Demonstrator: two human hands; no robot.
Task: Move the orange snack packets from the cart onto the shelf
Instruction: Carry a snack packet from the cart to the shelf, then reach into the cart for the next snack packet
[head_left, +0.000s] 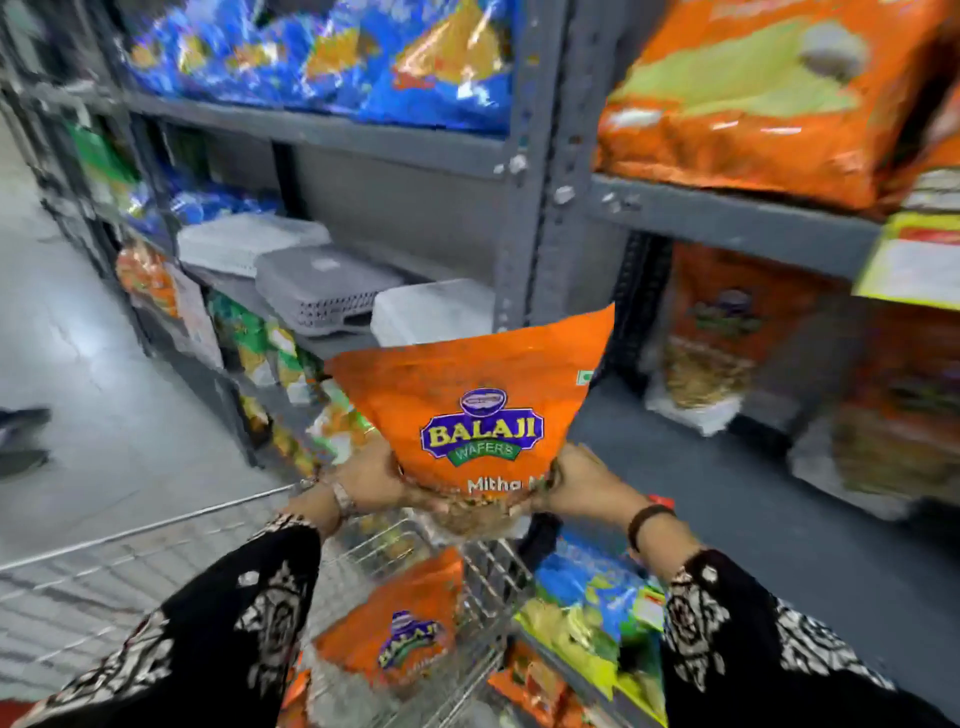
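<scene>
In the head view, both hands hold one orange snack packet (470, 410) upright above the wire cart (488, 582). The left hand (366, 480) is closed on the lower left edge of the packet, and the right hand (582, 480) is closed on the lower right edge. The packet carries a purple logo with the words BALAJI WAFERS. Under it, inside the cart, lies a second orange packet (400, 629) of the same brand. Both arms wear black sleeves (244, 618) with a white pattern.

The room is a shop aisle with grey metal shelving (540, 156) in front of the person. The open shelf (701, 467) to the right of the held packet has a dark grey surface, bare in its near part, and orange packets (727, 322) stand at its back. On the level above, a large orange bag (753, 104) lies flat. The upper left shelf holds blue bags (322, 57), and the level below has white and grey plastic containers (322, 286). More colourful packets stand on the low shelves at the left. The floor (78, 338) is pale grey and glossy. At the far left edge, dark shoes (23, 436) of another person are visible. The picture is blurred near its edges.
</scene>
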